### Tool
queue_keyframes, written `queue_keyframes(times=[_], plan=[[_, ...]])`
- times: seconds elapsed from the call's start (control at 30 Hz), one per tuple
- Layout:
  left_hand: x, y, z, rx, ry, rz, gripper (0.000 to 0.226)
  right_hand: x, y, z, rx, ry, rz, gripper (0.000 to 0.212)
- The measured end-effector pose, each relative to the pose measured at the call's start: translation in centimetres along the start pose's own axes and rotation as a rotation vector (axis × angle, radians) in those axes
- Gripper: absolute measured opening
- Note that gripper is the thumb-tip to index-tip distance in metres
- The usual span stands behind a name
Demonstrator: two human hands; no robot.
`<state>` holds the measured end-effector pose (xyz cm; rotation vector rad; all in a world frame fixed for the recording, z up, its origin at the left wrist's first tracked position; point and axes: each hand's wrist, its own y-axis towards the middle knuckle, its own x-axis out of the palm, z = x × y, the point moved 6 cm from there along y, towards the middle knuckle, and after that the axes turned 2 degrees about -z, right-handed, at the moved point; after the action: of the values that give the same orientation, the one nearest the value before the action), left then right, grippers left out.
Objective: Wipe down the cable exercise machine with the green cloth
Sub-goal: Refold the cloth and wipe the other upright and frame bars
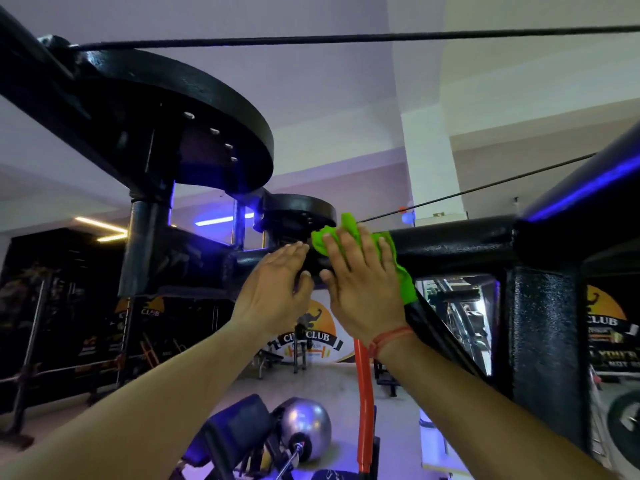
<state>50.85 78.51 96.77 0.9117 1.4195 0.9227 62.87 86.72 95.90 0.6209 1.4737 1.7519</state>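
While the wiping is under way, the bright green cloth (360, 252) sits on the black painted steel crossbeam (457, 244) of the cable exercise machine, just past centre toward 3 o'clock.
Right hand (360, 282), fingers spread, presses the crumpled cloth flat to the beam; left hand (273, 289) lies open, fingers together, beside it, holding nothing. Judging by position, the large pulley discs (214, 133) at 10 o'clock and the upright post (543, 341) at 4 o'clock remain.
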Motion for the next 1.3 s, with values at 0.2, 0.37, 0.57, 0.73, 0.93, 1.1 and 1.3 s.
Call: queue_keyframes(times=[0.2,0.37,0.57,0.73,0.93,1.1,1.3], plan=[[-0.6,-0.9,-1.9,-0.007,0.040,-0.043,0.057,-0.9,-0.3,3.2,0.037,-0.015,-0.005,0.057],[-1.6,-1.1,-4.5,-0.072,0.206,-0.046,0.055,1.9,0.0,-2.6,-0.052,-0.018,0.007,0.064],[-2.4,-1.2,-6.8,-0.088,0.483,-0.191,0.061,2.1,0.9,-3.1,-0.172,-0.063,-0.027,0.061],[-2.6,-1.1,-6.8,-0.058,0.651,-0.282,0.066,2.8,0.4,-5.5,-0.118,0.003,-0.009,0.066],[-4.2,-1.1,-6.6,-0.015,0.862,-0.375,0.062,4.4,2.7,-10.0,-0.275,-0.022,-0.068,0.066],[-5.7,-1.4,-6.3,-0.027,0.977,-0.459,0.064,4.3,1.2,-9.3,-0.117,0.048,-0.029,0.076],[-9.5,-2.9,-5.9,0.064,1.047,-0.348,0.076,6.3,4.7,-16.5,-0.090,0.170,-0.094,0.072]])
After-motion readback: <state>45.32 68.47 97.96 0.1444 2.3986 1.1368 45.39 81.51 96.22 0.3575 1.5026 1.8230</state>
